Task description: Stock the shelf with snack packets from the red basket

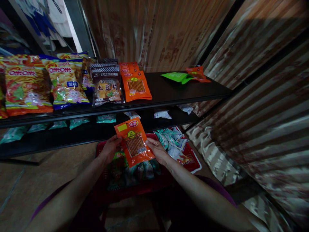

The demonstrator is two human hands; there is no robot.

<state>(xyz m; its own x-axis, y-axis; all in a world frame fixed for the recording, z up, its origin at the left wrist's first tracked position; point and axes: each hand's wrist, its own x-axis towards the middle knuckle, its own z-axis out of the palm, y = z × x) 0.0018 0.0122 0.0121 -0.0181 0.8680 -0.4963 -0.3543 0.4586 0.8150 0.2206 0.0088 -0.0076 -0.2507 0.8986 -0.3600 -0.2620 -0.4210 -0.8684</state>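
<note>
Both my hands hold one orange snack packet (134, 142) upright above a red basket (135, 188). My left hand (110, 149) grips the packet's left edge with curled fingers. My right hand (157, 150) grips its right edge, thumb on the front. The packet has a clear window showing brown sticks. On the black top shelf (169, 93) just above lies a stack of matching orange packets (135, 84).
The shelf also bears dark potato-chip bags (106, 87), big red and blue snack bags (43, 82), and a green packet (177, 76) with an orange one at the far right. Small teal packets lie on the lower shelf (79, 122). Corrugated metal walls stand behind and to the right.
</note>
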